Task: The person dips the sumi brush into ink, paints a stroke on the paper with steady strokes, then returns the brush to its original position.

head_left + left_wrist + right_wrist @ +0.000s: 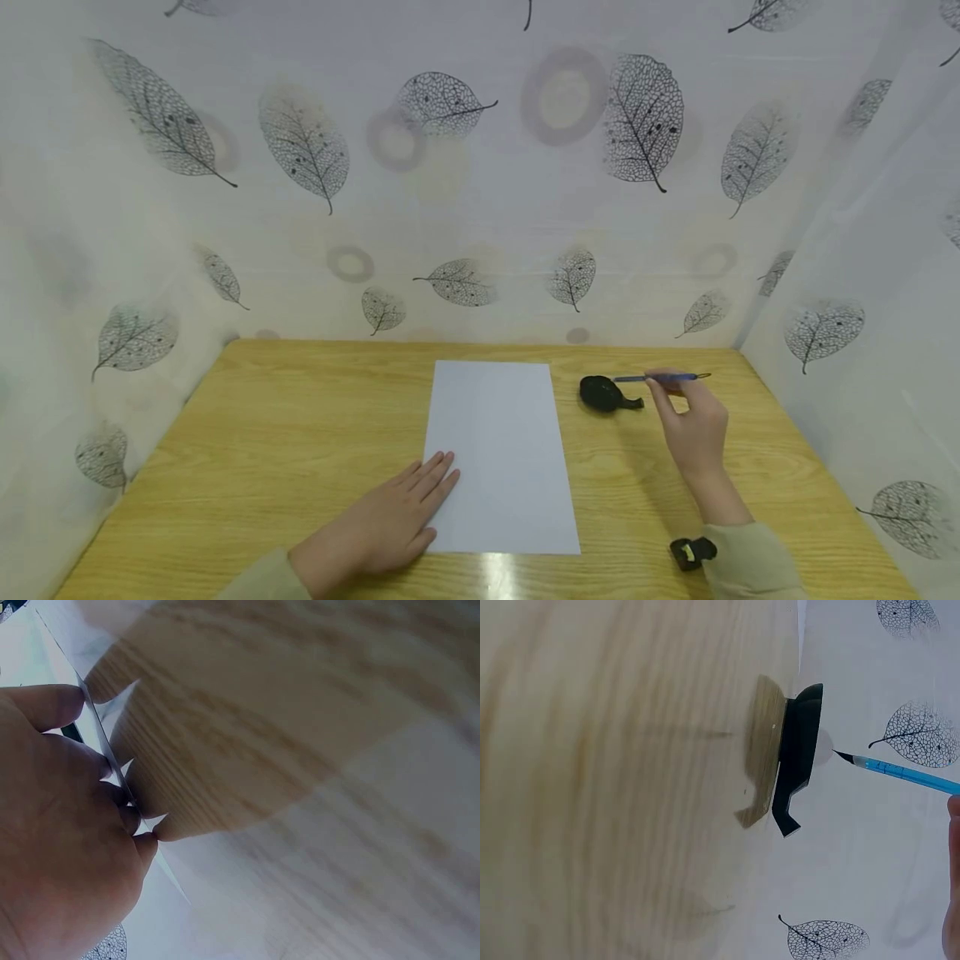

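A white sheet of paper [495,450] lies on the wooden table. My left hand [393,517] rests flat on its lower left edge, fingers spread; the left wrist view shows the same hand [67,802] along the paper's edge. Over the table's right side, my right hand [693,425] pinches a blue writing brush [678,377] held almost level. Its dark tip [844,757] is close to a small black ink dish [600,393] with a short handle, seen side-on as a black dish [801,742] in the right wrist view. Brush tip and dish stand slightly apart there. Only a finger's edge [954,877] shows there.
A black strap-like item [692,552] is at the right sleeve's cuff. Pale curtains with a leaf print [480,208] enclose the table's back and sides. The wooden tabletop [300,417] extends left of the paper.
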### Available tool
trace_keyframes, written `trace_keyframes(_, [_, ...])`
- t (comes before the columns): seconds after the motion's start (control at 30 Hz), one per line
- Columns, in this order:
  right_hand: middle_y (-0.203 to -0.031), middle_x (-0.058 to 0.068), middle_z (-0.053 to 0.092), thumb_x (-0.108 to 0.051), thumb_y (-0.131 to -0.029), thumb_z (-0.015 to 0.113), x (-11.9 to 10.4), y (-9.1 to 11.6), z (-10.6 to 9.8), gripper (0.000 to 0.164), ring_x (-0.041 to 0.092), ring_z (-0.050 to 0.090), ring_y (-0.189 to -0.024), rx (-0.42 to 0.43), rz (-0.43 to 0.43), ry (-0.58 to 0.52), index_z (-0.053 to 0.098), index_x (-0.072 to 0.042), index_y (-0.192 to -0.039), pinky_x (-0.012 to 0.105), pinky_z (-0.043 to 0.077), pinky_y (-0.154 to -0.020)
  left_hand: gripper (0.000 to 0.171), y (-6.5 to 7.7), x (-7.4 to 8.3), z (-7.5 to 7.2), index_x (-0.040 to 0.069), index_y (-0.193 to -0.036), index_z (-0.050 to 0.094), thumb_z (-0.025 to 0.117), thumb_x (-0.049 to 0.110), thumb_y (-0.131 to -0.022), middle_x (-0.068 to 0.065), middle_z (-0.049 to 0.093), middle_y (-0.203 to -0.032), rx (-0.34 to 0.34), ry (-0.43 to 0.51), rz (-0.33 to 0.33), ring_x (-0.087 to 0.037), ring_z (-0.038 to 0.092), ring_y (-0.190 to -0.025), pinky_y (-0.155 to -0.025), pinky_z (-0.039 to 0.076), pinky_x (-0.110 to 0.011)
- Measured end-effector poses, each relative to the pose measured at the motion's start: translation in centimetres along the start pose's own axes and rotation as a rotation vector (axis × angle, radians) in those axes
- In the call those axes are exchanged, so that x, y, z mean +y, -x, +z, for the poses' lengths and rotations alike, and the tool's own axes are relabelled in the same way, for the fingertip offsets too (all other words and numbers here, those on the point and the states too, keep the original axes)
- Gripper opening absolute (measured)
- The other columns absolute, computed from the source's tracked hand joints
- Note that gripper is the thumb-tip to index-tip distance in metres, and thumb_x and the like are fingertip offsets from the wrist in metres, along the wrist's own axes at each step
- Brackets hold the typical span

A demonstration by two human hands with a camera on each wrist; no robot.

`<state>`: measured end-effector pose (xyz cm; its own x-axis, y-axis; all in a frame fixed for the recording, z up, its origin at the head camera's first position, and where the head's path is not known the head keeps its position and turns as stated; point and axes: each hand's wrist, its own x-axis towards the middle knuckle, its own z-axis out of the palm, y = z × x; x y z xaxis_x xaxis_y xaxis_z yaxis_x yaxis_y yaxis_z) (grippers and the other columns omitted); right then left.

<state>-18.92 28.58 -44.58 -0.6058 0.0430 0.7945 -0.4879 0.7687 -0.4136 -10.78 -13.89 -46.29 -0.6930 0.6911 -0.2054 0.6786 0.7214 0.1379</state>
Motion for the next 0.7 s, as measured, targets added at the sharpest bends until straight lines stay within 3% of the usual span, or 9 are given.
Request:
trace_keyframes(0.27, [-0.091, 0.020, 0.080, 0.014, -0.083, 0.081, 0.2, 0.0, 0.6, 0.022, -0.032, 0.052, -0.095, 0.029, -0.010, -0.060, 0.077, 0.005, -0.102, -0.005, 0.045, -0.084, 0.069, -0.3, -0.7, 1.2, 0.009, -0.167, 0.031, 0.049, 0.040, -0.109, -0.013, 0.023, -0.178, 0.053, -0.038, 0.030, -0.029, 0.026, -0.165, -0.132, 0.032, -0.048])
trace_keyframes(0.4, [-0.090, 0.019, 0.081, 0.012, -0.083, 0.082, 0.1, 0.0, 0.9, 0.021, -0.034, 0.051, -0.092, 0.011, 0.027, -0.057, 0.077, 0.005, -0.102, -0.005, 0.045, -0.082, 0.070, -0.1, -0.4, 0.7, 0.009, -0.168, 0.029, 0.049, 0.041, -0.109, -0.012, 0.020, -0.179, 0.022, -0.022, 0.011, -0.028, 0.024, -0.165, -0.133, 0.030, -0.047])
trace_keyframes(0.7, [-0.089, 0.019, 0.081, 0.007, -0.087, 0.082, 0.4, 0.1, 1.2, 0.017, -0.037, 0.048, -0.087, -0.044, 0.107, -0.022, 0.076, 0.005, -0.103, -0.006, 0.043, -0.077, 0.070, 0.0, -0.6, 0.8, 0.009, -0.168, 0.029, 0.048, 0.042, -0.110, -0.014, 0.023, -0.177, 0.052, 0.009, 0.030, -0.029, 0.026, -0.164, -0.132, 0.031, -0.045])
